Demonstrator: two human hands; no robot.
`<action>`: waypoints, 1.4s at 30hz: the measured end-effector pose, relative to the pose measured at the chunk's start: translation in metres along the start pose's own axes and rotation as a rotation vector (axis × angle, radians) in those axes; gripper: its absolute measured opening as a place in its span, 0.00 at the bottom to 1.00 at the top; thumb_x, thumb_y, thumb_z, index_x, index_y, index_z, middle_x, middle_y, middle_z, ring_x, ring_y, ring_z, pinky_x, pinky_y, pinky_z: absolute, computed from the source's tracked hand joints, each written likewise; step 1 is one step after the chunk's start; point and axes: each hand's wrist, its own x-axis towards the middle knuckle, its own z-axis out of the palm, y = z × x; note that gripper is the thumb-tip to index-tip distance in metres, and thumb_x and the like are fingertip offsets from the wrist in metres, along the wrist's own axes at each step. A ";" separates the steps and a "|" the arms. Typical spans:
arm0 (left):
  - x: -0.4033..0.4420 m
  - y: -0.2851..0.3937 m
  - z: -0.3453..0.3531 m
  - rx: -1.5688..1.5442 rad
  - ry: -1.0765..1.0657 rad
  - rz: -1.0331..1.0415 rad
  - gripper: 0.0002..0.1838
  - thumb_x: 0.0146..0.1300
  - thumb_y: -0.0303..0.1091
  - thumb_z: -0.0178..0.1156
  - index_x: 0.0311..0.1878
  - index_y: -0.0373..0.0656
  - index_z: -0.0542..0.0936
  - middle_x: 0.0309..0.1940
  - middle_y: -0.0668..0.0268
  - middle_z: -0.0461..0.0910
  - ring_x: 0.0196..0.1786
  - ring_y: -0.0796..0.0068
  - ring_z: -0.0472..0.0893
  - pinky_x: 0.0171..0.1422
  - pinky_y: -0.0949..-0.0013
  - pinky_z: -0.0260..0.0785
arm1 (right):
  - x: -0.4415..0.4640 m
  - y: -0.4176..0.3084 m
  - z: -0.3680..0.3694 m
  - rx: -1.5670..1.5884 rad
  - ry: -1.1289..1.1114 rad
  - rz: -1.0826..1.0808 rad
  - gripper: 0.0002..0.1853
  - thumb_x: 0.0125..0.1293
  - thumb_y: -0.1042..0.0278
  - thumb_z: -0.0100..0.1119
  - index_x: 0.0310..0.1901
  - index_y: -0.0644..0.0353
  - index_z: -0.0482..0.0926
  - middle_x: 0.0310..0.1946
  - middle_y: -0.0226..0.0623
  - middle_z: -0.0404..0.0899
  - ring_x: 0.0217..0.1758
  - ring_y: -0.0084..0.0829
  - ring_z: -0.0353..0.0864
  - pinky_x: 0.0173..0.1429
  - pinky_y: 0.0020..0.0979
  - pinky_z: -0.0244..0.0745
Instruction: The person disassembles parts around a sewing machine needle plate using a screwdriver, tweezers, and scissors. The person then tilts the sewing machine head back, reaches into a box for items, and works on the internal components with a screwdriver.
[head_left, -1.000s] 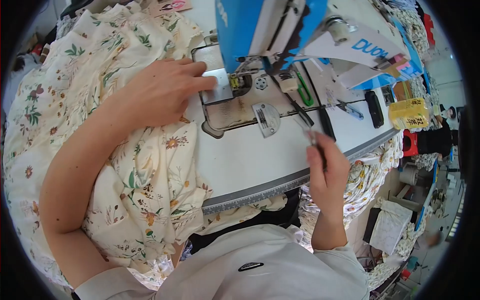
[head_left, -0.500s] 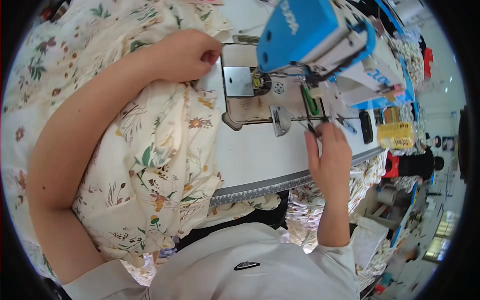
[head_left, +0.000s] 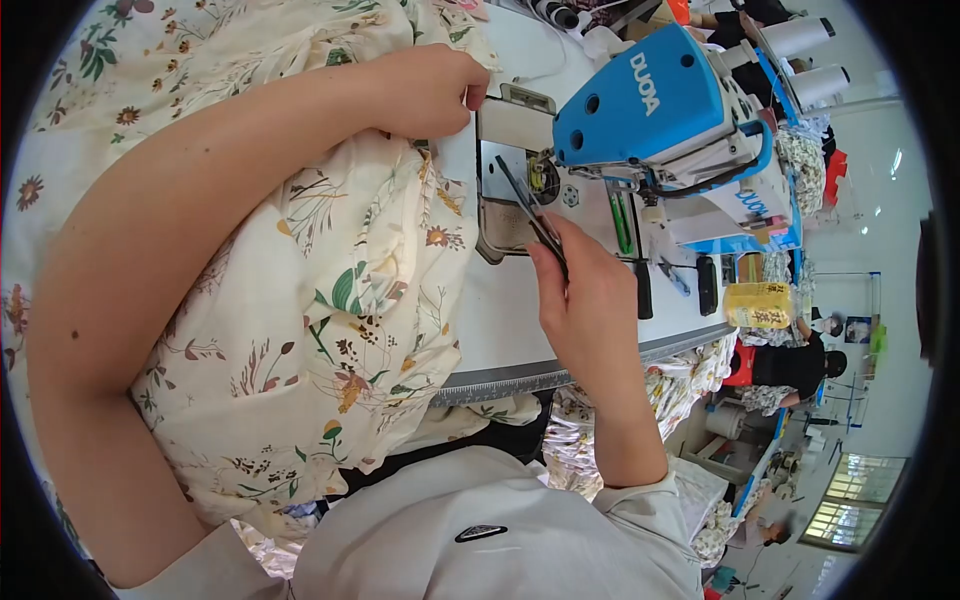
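My left hand (head_left: 435, 92) lies on the cream floral fabric (head_left: 330, 270) beside the left edge of the sewing machine bed. Its fingers are curled, and whatever may be inside them is hidden. My right hand (head_left: 595, 300) is closed on dark tweezers (head_left: 522, 196), whose tips point up and left over the metal slide plate (head_left: 497, 172). Just right of the tips, the bobbin area (head_left: 543, 178) is uncovered under the blue and white sewing machine head (head_left: 640, 95).
A green-handled tool (head_left: 622, 222), a black-handled tool (head_left: 644, 290) and a black object (head_left: 707, 285) lie right of my right hand. Behind them stands a yellow container (head_left: 757, 305). A ruler strip (head_left: 500, 384) lines the table's front edge. Another person (head_left: 790, 368) is in the background.
My right hand has lifted the tweezers from the right side of the table and brought them left, over the machine bed. My left hand stays curled on the fabric. The view has shifted slightly.
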 end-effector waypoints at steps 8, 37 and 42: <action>0.006 -0.010 0.007 0.014 0.027 0.039 0.15 0.61 0.27 0.58 0.50 0.39 0.85 0.36 0.54 0.88 0.40 0.55 0.89 0.42 0.53 0.82 | 0.016 0.003 -0.003 -0.019 -0.079 0.051 0.15 0.73 0.70 0.68 0.58 0.65 0.86 0.34 0.47 0.87 0.29 0.38 0.85 0.35 0.36 0.77; 0.006 -0.014 -0.013 -0.459 0.177 -0.022 0.14 0.72 0.34 0.66 0.56 0.40 0.85 0.35 0.66 0.83 0.34 0.74 0.81 0.42 0.65 0.76 | -0.024 0.011 -0.007 0.413 -0.070 0.083 0.19 0.74 0.70 0.66 0.63 0.67 0.81 0.24 0.41 0.82 0.21 0.38 0.81 0.30 0.38 0.76; -0.006 0.009 -0.007 -0.139 -0.094 0.062 0.16 0.67 0.36 0.73 0.56 0.45 0.86 0.34 0.67 0.82 0.34 0.74 0.80 0.42 0.65 0.75 | -0.025 0.016 0.014 0.034 0.070 0.120 0.18 0.73 0.72 0.64 0.61 0.66 0.81 0.25 0.45 0.84 0.25 0.48 0.85 0.31 0.44 0.79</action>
